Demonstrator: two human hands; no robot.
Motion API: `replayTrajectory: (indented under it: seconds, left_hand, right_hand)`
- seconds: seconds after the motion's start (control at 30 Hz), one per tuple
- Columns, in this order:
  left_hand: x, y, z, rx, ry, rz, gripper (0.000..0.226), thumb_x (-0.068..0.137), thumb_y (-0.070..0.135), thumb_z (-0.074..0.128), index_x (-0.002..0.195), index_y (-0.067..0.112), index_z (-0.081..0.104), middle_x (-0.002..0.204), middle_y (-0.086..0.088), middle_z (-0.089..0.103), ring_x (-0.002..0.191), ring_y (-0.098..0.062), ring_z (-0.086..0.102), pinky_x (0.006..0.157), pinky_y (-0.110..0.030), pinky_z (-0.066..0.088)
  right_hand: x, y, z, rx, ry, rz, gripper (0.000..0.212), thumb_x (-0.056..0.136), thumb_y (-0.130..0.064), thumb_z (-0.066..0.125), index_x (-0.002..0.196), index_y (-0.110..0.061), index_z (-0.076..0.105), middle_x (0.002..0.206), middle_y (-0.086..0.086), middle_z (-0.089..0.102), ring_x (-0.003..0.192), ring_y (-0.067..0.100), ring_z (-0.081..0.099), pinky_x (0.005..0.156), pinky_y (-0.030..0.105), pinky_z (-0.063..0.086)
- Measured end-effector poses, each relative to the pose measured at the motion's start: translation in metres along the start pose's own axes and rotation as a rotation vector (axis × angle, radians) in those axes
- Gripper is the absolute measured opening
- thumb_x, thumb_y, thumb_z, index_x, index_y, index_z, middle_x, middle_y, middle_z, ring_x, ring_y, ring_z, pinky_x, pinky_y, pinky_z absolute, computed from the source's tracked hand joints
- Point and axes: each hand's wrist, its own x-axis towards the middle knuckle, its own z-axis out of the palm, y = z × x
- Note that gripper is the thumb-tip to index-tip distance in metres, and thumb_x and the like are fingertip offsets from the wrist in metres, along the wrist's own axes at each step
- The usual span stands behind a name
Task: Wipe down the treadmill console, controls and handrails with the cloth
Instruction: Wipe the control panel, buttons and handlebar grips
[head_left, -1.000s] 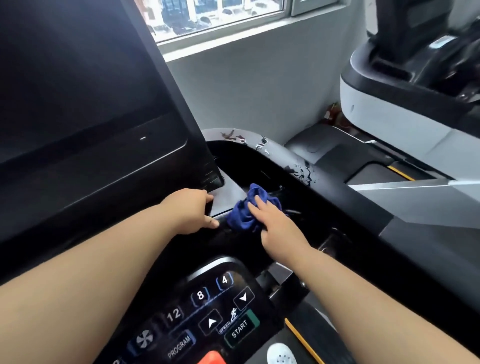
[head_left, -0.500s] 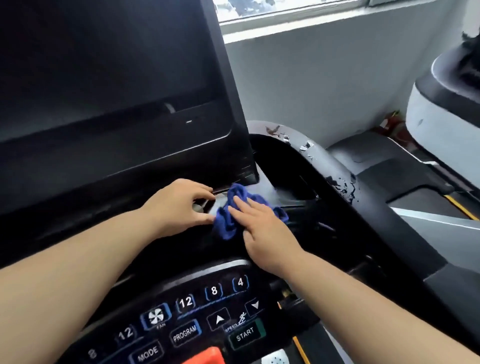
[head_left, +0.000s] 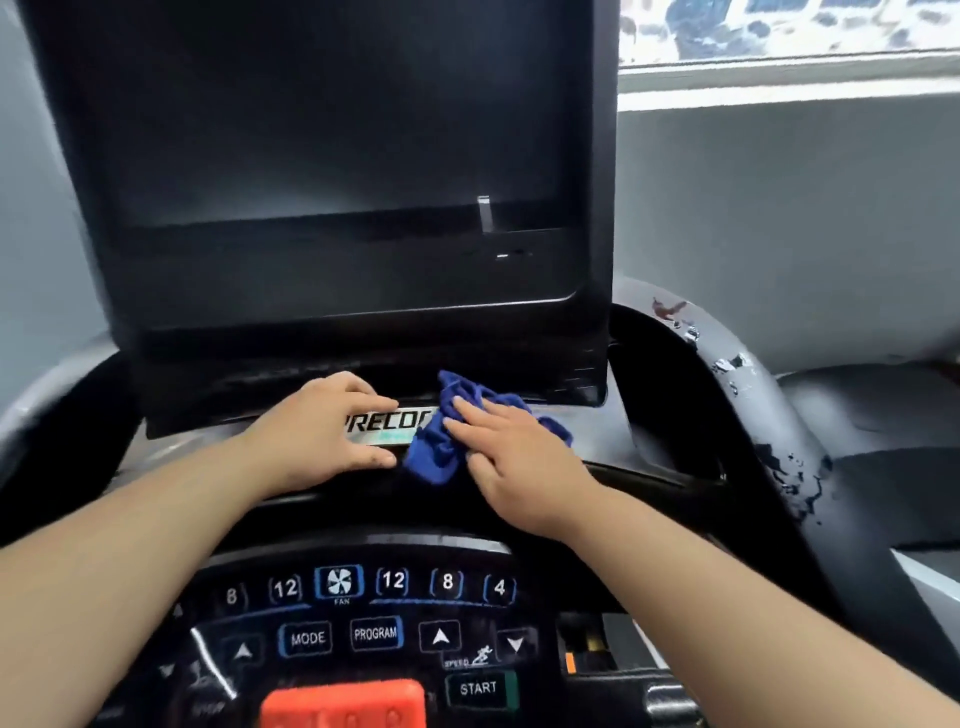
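A crumpled blue cloth (head_left: 439, 441) lies on the grey ledge of the treadmill console (head_left: 597, 441), just below the big dark screen (head_left: 332, 156). My right hand (head_left: 511, 452) presses flat on the cloth, fingers spread over it. My left hand (head_left: 324, 431) rests beside it on the ledge, fingers curled, touching the brand label (head_left: 387, 421) and holding nothing. The control panel (head_left: 374, 623) with lit buttons sits below my forearms. The right handrail (head_left: 753, 415), black with worn paint patches, curves down the right side.
A red stop button (head_left: 343, 701) sits at the bottom centre, a green START key (head_left: 480, 688) to its right. A grey wall (head_left: 779, 208) and a window sill (head_left: 779, 88) stand behind the console. Part of a neighbouring machine (head_left: 883, 410) shows at far right.
My view swung left, bringing the screen and control panel to centre. My right hand slid the cloth left along the ledge toward the brand label; my left hand stayed next to it.
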Motion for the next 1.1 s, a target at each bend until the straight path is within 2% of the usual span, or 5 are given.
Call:
replayTrajectory:
  seconds: [0.27, 0.57, 0.73, 0.97, 1.1]
  left_hand:
    - [-0.014, -0.034, -0.017, 0.056, -0.037, -0.092, 0.066, 0.066, 0.056, 0.076, 0.127, 0.044, 0.054, 0.112, 0.024, 0.044, 0.102, -0.003, 0.048, 0.089, -0.026, 0.041]
    - [-0.017, -0.059, -0.023, 0.059, -0.059, 0.061, 0.060, 0.069, 0.051, 0.077, 0.124, 0.041, 0.058, 0.116, 0.026, 0.047, 0.102, -0.001, 0.050, 0.087, -0.023, 0.040]
    - [-0.022, -0.086, -0.026, 0.087, 0.010, 0.046, 0.054, 0.065, 0.060, 0.074, 0.115, 0.046, 0.060, 0.103, 0.022, 0.051, 0.096, -0.003, 0.051, 0.082, -0.029, 0.046]
    - [-0.030, -0.125, -0.026, -0.015, 0.021, 0.155, 0.049, 0.067, 0.052, 0.078, 0.112, 0.037, 0.066, 0.109, 0.021, 0.056, 0.105, -0.004, 0.054, 0.089, -0.022, 0.041]
    - [-0.047, -0.152, -0.019, -0.085, 0.061, 0.147, 0.047, 0.071, 0.049, 0.077, 0.114, 0.035, 0.066, 0.110, 0.027, 0.050, 0.106, 0.002, 0.049, 0.089, -0.017, 0.034]
  right_hand:
    - [-0.028, 0.038, -0.030, -0.081, -0.068, 0.348, 0.054, 0.098, -0.014, 0.032, 0.151, -0.019, 0.025, 0.161, 0.000, 0.008, 0.148, 0.017, 0.008, 0.116, 0.025, 0.004]
    - [0.033, -0.039, -0.003, -0.122, -0.258, 0.219, 0.056, 0.098, -0.016, 0.032, 0.152, -0.021, 0.018, 0.161, 0.002, 0.001, 0.148, 0.022, 0.001, 0.119, 0.034, 0.003]
    - [0.026, -0.011, 0.002, -0.283, -0.128, 0.697, 0.055, 0.094, -0.021, 0.027, 0.148, -0.008, 0.026, 0.156, 0.016, 0.016, 0.140, 0.037, 0.022, 0.114, 0.043, 0.022]
    - [0.089, -0.127, 0.058, -0.278, -0.003, 0.322, 0.049, 0.093, -0.026, 0.036, 0.142, -0.029, 0.040, 0.152, -0.002, 0.033, 0.140, 0.024, 0.028, 0.111, 0.044, 0.026]
    - [0.077, -0.101, 0.037, -0.168, 0.059, 0.611, 0.045, 0.094, -0.023, 0.035, 0.138, -0.025, 0.047, 0.146, -0.002, 0.041, 0.135, 0.023, 0.034, 0.108, 0.043, 0.033]
